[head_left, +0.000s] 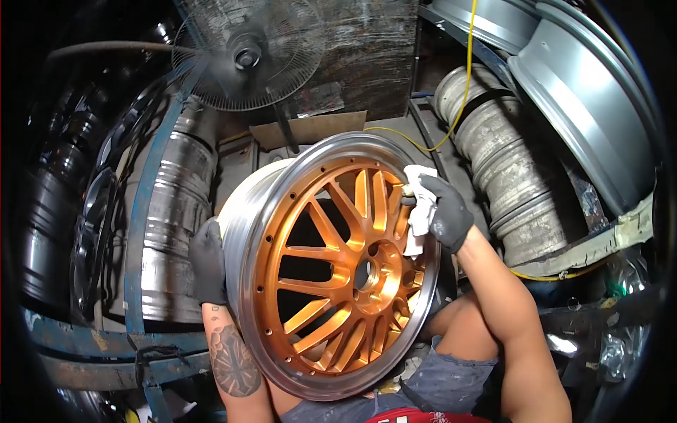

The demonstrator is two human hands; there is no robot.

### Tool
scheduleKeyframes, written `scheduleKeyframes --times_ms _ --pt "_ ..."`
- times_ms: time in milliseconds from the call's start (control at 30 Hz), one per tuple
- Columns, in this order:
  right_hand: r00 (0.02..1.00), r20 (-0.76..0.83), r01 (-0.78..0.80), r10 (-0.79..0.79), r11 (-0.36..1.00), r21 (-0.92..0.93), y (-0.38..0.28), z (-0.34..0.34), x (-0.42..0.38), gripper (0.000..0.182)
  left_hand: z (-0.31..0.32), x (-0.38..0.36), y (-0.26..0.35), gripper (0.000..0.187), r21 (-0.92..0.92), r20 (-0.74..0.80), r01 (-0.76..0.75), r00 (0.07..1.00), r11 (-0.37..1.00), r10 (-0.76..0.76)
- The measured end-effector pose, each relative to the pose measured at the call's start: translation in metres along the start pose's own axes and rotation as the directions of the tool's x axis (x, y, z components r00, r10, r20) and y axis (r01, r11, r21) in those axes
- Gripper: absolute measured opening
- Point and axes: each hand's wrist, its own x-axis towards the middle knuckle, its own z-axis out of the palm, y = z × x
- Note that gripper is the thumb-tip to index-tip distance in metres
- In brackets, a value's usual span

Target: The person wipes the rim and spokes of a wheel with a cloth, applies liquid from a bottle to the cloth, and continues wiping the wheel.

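Note:
A car wheel (329, 257) with copper-orange spokes and a polished silver lip is tilted up in front of me, its lower edge by my lap. My left hand (207, 262), in a dark glove, holds the wheel by the outer side of its silver barrel; its fingers are partly hidden there. In my right hand (451, 213), also gloved, is a crumpled white cloth (421, 218). The fingers are closed around the cloth, at the wheel's upper right lip. Part of the cloth hangs down over the spokes.
A fan (247, 58) stands beyond the wheel. Worn wheel barrels (504, 169) are stacked at right, with large silver rims (589, 92) above. More metal barrels (176, 233) and a blue metal frame (144, 211) are at left. A yellow cable (468, 77) hangs at upper right.

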Motion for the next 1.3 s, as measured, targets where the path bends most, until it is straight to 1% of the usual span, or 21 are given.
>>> scheduleKeyframes --times_ms 233,267,367,433,467,533,600,633,700,767,800,867,900,933,967,1033,1067,1100,1167,1200,1300 --pt "0.988 0.135 0.113 -0.078 0.954 -0.276 0.002 0.009 -0.008 0.037 0.001 0.008 -0.03 0.03 0.192 -0.016 -0.091 0.995 0.977 0.096" --pt "0.984 0.152 0.141 -0.092 0.926 -0.351 -0.004 0.02 -0.016 0.034 -0.001 0.008 -0.021 0.029 0.191 0.017 -0.031 0.999 0.981 0.028" --pt "0.978 0.178 0.178 -0.109 0.882 -0.436 -0.002 0.043 -0.023 0.034 0.002 0.006 -0.007 0.03 0.133 -0.026 -0.004 1.0 0.991 0.008" --pt "0.926 0.217 0.377 -0.308 0.723 -0.58 0.008 0.058 -0.017 0.036 0.007 0.008 -0.008 0.033 0.152 -0.072 -0.021 0.997 0.988 0.032" --pt "0.966 0.192 0.253 -0.171 0.763 -0.595 0.007 0.065 -0.021 0.035 0.008 0.007 -0.004 0.033 0.155 -0.078 -0.01 0.997 0.988 0.022" --pt "0.828 0.418 0.561 -0.375 0.572 -0.598 0.016 0.083 -0.013 0.03 0.009 0.006 0.004 0.034 0.174 -0.091 -0.006 0.996 0.985 0.022" --pt "0.875 0.421 0.453 -0.238 0.71 -0.539 0.009 0.111 -0.029 0.027 0.011 0.005 0.011 0.034 0.203 -0.099 -0.018 0.994 0.979 0.039" --pt "0.885 0.401 0.451 -0.235 0.649 -0.613 0.007 0.12 -0.029 0.025 0.011 0.003 0.016 0.034 0.201 -0.091 0.0 0.996 0.98 0.018" --pt "0.667 0.58 0.738 -0.468 0.308 -0.6 0.005 0.136 -0.017 0.026 0.012 0.003 0.027 0.034 0.194 -0.069 0.025 0.998 0.981 -0.012" --pt "0.526 0.657 0.825 -0.54 0.135 -0.549 0.006 0.147 0.002 0.028 0.017 0.003 0.023 0.035 0.161 -0.1 -0.006 0.995 0.987 0.023" --pt "0.64 0.647 0.759 -0.415 0.212 -0.615 -0.002 0.149 -0.001 0.028 0.018 0.004 0.024 0.035 0.164 -0.103 -0.002 0.994 0.986 0.019" --pt "0.558 0.744 0.8 -0.369 0.002 -0.599 -0.006 0.153 -0.015 0.027 0.016 0.005 0.031 0.035 0.172 -0.072 0.082 0.995 0.982 -0.071" --pt "0.515 0.79 0.814 -0.334 -0.099 -0.572 -0.005 0.156 -0.023 0.027 0.017 0.005 0.03 0.034 0.162 -0.076 0.059 0.996 0.985 -0.048" --pt "0.522 0.811 0.821 -0.264 -0.1 -0.562 -0.002 0.159 -0.031 0.028 0.017 0.004 0.029 0.034 0.156 -0.084 0.038 0.996 0.987 -0.025" --pt "0.451 0.823 0.851 -0.346 -0.112 -0.514 0.007 0.159 -0.031 0.031 0.015 0.005 0.029 0.033 0.153 -0.094 0.014 0.996 0.988 0.0" --pt "0.631 0.703 0.749 -0.328 0.019 -0.663 -0.001 0.155 -0.019 0.032 0.013 0.005 0.033 0.032 0.132 -0.071 0.015 0.997 0.991 -0.005" --pt "0.625 0.69 0.756 -0.364 0.065 -0.651 -0.006 0.158 -0.008 0.033 0.013 0.003 0.034 0.032 0.121 -0.056 0.018 0.998 0.993 -0.011" --pt "0.667 0.664 0.706 -0.337 0.003 -0.708 -0.007 0.159 -0.016 0.032 0.012 0.001 0.033 0.032 0.131 -0.052 0.02 0.999 0.991 -0.013" --pt "0.444 0.81 0.753 -0.382 -0.332 -0.569 0.018 0.165 -0.047 0.032 0.014 0.004 0.031 0.032 0.139 -0.068 0.009 0.998 0.99 0.001" --pt "0.428 0.843 0.84 -0.327 -0.2 -0.504 0.018 0.165 -0.054 0.032 0.015 0.005 0.03 0.032 0.125 -0.076 0.002 0.997 0.992 0.007" --pt "0.461 0.795 0.735 -0.395 -0.332 -0.592 0.014 0.146 -0.02 0.013 0.015 0.004 0.02 0.032 0.114 -0.09 -0.038 0.995 0.993 0.048"
